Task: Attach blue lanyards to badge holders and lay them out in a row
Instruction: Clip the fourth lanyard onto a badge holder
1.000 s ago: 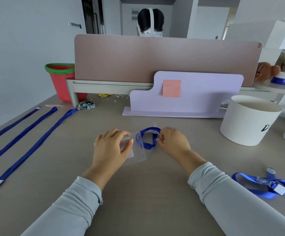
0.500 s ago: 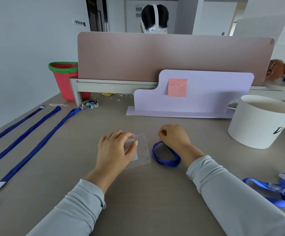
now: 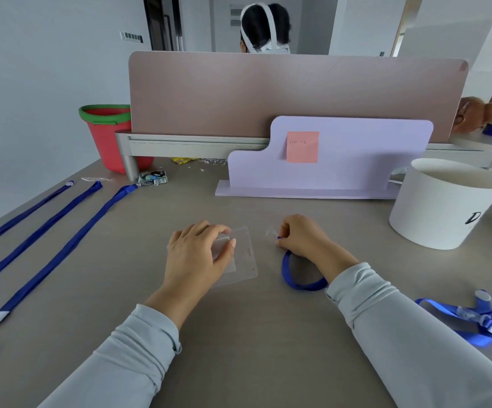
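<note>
Badge holder (image 3: pixel 247 260), a clear plastic sleeve, lay flat on the grey table (image 3: pixel 239 343) in front of the person, its slotted edge turned toward the right. The left hand (image 3: pixel 197 257) lay over it, fingers curled across its top and the thumb on its face, so it was being gripped. Just beside it, apart from the sleeve, the right hand (image 3: pixel 306 237) was clenched around the end of a blue lanyard (image 3: pixel 300 285). A small clear clip (image 3: pixel 269 231) stuck out past the knuckles toward the holder, and the strap curved in a loop under the wrist and onto the table. Clip and holder were not touching.

Along the left side of the table three more blue lanyards (image 3: pixel 62 251) lay stretched out straight, side by side. Another lanyard (image 3: pixel 474 319) sat bunched near the right edge. Farther back stood a white round container (image 3: pixel 444 207), a lilac stand (image 3: pixel 350 166) bearing a pink sticky note (image 3: pixel 302 147), a brown divider panel (image 3: pixel 268 92) and a red bucket (image 3: pixel 109 142) with a green rim.
</note>
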`<state>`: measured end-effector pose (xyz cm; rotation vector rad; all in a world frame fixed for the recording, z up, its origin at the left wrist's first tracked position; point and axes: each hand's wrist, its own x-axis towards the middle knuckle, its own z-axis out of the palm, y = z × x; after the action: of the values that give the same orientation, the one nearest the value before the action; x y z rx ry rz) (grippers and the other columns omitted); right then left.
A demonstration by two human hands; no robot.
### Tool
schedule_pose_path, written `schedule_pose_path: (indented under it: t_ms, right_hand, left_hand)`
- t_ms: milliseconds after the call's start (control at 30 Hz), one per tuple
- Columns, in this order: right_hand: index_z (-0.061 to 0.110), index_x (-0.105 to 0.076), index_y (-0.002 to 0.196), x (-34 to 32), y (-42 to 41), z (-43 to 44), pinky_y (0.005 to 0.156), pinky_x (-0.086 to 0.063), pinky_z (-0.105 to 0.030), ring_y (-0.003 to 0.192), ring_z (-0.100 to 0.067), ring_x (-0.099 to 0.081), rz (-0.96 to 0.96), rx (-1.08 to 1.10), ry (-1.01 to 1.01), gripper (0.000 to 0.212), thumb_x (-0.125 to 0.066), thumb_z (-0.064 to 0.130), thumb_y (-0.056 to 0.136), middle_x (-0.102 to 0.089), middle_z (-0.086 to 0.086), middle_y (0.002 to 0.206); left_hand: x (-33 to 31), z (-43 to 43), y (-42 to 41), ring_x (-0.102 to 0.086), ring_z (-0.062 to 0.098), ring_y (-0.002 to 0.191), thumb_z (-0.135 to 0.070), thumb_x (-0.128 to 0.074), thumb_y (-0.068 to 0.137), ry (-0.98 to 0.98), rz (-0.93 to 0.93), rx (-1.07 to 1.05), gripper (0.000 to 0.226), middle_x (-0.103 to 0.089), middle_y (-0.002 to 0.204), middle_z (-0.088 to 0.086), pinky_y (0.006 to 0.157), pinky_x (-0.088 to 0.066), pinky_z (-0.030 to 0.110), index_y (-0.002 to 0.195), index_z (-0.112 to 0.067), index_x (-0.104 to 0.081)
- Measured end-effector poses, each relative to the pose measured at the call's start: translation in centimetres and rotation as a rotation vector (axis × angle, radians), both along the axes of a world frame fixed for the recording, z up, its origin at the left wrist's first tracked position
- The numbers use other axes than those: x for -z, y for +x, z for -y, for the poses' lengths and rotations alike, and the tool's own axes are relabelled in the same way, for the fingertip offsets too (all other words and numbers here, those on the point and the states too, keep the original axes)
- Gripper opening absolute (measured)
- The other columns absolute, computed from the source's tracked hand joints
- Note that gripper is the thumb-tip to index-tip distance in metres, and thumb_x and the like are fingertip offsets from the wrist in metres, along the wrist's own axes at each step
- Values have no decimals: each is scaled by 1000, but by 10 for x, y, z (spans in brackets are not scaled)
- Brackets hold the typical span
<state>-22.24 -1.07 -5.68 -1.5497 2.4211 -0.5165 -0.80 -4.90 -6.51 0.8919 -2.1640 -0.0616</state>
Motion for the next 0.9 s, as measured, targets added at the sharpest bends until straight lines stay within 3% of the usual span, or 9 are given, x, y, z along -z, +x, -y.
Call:
schedule_pose_path:
  t_ms: [67,167,267,333,433,533,733,900]
  right_hand:
    - [19,-58,82,-1,1,-9,70,-44,-27,81,-16,-56,68,-53,-120,7,-64,15,82,-59,6,81]
    - [26,-67,99,-11,6,-24,74,-44,-14,80,-5,-61,242,-73,-348,20,-67,15,82,-64,12,81]
    - [25,-68,85,-25,11,-38,77,-43,-10,80,-3,-63,331,-111,-537,15,-63,11,86,-69,11,83]
    - [25,-61,75,-31,13,-46,79,-45,-11,81,-4,-64,379,-143,-573,24,-55,7,89,-70,7,83]
    - [22,-56,74,-30,17,-53,76,-47,-15,77,-10,-66,434,-159,-517,26,-51,2,89,-68,1,77]
    - [20,-59,82,-19,19,-56,72,-47,-10,70,-3,-66,463,-180,-437,20,-52,2,91,-68,1,76]
    - [17,-68,106,-2,23,-52,79,-39,-6,91,-2,-57,196,-248,-233,21,-53,11,92,-65,7,104]
    - [19,-69,103,7,44,-45,87,-46,-22,92,-8,-58,69,-387,-138,22,-62,32,87,-65,6,101]
  left_hand:
    - [0,-1,-1,-62,20,68,-45,-43,80,-8,-7,-2,36,-61,74,-5,69,-35,27,88,-21,-69]
    - [0,-2,-1,-63,20,71,-45,-44,81,-22,-26,8,37,-63,77,-5,71,-34,27,91,-20,-69]
    - [-2,-5,-1,-63,21,74,-45,-45,81,-40,-42,36,38,-63,81,-4,72,-35,27,95,-19,-69]
    - [-4,-7,0,-63,21,76,-47,-46,80,-43,-49,59,41,-63,83,-3,74,-36,28,99,-18,-69]
    - [-4,-10,-1,-61,20,74,-49,-48,80,-61,-35,91,45,-61,82,-1,74,-37,28,104,-17,-68]
    - [-4,-11,0,-60,19,73,-50,-47,80,-89,-1,93,48,-60,82,-1,74,-37,28,108,-17,-68]
    - [-3,-6,3,-60,19,72,-51,-46,80,-88,16,45,48,-59,79,-2,72,-36,29,106,-17,-68]
    - [-6,0,7,-62,21,75,-51,-47,79,-77,-23,-4,47,-60,79,-1,72,-37,30,104,-17,-69]
